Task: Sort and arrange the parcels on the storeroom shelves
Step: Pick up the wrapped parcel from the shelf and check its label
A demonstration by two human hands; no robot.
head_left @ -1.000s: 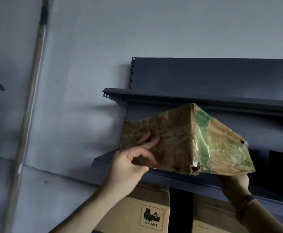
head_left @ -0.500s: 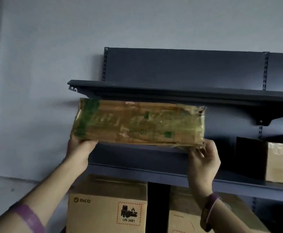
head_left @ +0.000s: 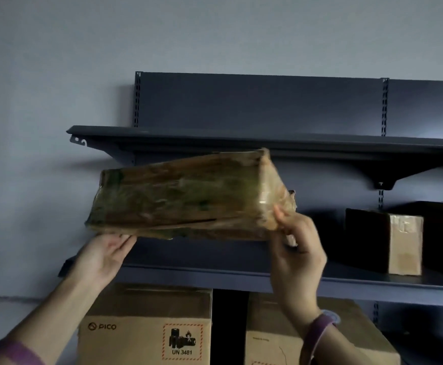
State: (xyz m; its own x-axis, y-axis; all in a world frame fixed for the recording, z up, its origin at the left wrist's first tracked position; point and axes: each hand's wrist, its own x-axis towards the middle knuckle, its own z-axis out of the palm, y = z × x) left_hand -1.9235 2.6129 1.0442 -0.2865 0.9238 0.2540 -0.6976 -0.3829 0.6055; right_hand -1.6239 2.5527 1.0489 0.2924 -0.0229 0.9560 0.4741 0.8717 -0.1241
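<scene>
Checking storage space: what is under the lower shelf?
Two boxes: the PICO box left, the other box right, a dark gap between. The right forearm covers part of the other box; both bottoms are cropped.

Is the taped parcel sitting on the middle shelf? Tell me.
No, the parcel is held tilted clear of the middle shelf, left hand under one end, right hand gripping the other.

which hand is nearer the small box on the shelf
Right. The right hand grips the parcel's right end, left of the small box; the left hand props its far left end.
</scene>
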